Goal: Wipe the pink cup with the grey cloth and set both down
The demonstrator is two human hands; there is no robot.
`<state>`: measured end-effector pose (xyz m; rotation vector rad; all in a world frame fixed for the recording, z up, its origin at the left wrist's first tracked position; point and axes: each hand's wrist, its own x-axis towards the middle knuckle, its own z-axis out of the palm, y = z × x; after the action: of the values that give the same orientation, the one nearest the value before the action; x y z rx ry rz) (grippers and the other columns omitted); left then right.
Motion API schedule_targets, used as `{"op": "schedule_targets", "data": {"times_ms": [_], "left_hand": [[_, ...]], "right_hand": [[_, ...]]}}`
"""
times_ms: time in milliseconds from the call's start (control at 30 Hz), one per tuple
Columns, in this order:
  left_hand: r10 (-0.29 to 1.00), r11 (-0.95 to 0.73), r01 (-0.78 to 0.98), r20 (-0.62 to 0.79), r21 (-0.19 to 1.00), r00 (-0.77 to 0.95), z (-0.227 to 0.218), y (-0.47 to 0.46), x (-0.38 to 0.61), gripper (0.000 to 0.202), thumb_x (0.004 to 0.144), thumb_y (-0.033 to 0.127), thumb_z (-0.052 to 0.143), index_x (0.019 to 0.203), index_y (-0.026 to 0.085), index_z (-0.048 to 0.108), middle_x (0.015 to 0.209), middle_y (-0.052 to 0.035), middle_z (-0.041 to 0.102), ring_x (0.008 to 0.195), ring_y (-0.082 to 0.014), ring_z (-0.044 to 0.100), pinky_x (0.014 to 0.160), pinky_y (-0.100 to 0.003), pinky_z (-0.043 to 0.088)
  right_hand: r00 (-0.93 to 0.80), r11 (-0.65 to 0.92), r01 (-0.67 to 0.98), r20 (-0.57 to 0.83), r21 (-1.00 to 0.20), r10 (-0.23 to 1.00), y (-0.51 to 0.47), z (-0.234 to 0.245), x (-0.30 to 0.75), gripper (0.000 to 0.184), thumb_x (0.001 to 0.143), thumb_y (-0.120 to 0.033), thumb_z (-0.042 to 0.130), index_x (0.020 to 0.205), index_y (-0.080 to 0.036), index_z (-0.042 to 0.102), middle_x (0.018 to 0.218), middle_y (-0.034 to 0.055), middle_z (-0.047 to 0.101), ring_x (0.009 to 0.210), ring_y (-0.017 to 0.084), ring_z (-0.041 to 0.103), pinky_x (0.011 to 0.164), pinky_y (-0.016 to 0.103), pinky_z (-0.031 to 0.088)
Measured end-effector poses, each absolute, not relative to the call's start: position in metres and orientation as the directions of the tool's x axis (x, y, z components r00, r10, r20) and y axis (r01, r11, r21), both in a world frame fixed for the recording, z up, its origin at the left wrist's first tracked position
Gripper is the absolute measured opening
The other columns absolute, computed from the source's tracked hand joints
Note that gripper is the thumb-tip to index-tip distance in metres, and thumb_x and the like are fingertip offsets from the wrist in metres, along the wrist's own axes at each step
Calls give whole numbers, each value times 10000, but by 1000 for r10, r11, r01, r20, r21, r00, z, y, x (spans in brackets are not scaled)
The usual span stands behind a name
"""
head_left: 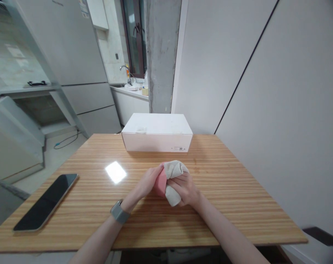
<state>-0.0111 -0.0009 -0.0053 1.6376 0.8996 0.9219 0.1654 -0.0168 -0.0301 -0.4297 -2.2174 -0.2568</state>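
Observation:
Over the middle of the wooden table, my left hand [150,180] grips a pink object [160,183] from its left side. Its kind is hard to tell, since fingers and cloth cover much of it. My right hand [186,189] is closed around a bunched whitish cloth [173,196] and presses it against the right side of the pink object. Part of the cloth folds up over the top of the right hand. Both hands are close together, a little in front of a white box.
The closed white cardboard box [157,142] stands at the table's far edge. A dark phone [47,202] lies on the wooden table [224,205] at the left. A wall panel [278,110] rises along the right. Beyond are a fridge [64,47] and a sink tap [126,71].

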Motion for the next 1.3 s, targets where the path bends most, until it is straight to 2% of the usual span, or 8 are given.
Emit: {"op": "schedule_targets", "data": {"times_ms": [167,300,467,633,900,1100,1200,1300], "left_hand": [[910,-173,-5,161,985,383,-5,-9,-6,415,888,460,456,1074,153,664,1111,-69,682,1042,-242,578,968,-355,400],[880,-56,-158,123,986,458,-8,-10,-3,388,828,365,581,1181,205,599,1239,-53,618,1162,-219,526,1029,-324,351],[932,116,-308,3,944,361,-20,0,1,317,814,412,556,991,162,636,974,-44,687,919,-194,610,842,-316,465],[971,56,-243,4,968,241,-22,6,2,418,827,494,518,900,114,678,919,-75,709,969,-216,603,937,-336,420],[939,-192,30,175,981,296,-13,-3,-5,441,912,461,385,991,137,673,1046,-69,699,1013,-239,586,971,-378,393],[889,-184,-130,222,974,401,-6,-11,-1,397,889,363,473,1223,172,571,1291,-75,582,1209,-227,487,1051,-341,326],[908,-10,-264,119,965,402,-14,-6,1,366,819,327,551,1142,164,603,1150,-74,649,1096,-230,556,968,-341,397],[946,90,-329,23,940,323,-21,1,3,308,823,411,509,901,141,634,872,-49,676,865,-199,600,849,-336,450]], "right_hand": [[-341,820,463,787,-336,515,-16,-30,168,267,839,-281,376,965,-187,591,878,91,658,857,250,614,773,414,465],[-156,779,396,800,-487,579,-14,-34,169,268,873,-277,333,869,-207,591,858,83,649,825,240,606,764,414,457],[-360,841,465,809,-276,464,-16,-31,169,298,844,-296,369,989,-176,600,898,105,672,828,252,626,728,403,467],[-564,903,427,796,54,220,-21,-26,161,343,848,-330,384,1058,-153,588,880,105,696,814,240,641,719,373,486],[-456,871,443,783,-213,423,-22,-29,164,246,811,-305,369,881,-211,585,766,66,655,738,230,607,709,385,458],[-180,783,430,807,-450,563,-19,-34,167,277,852,-289,339,898,-204,598,829,77,659,801,237,628,744,397,459],[-194,795,465,831,-390,521,-18,-34,169,312,845,-290,344,993,-190,601,872,95,675,823,252,639,742,409,468],[-357,854,489,852,-178,383,-19,-31,168,371,823,-320,378,1090,-160,581,900,120,692,827,269,655,716,415,490]]}}
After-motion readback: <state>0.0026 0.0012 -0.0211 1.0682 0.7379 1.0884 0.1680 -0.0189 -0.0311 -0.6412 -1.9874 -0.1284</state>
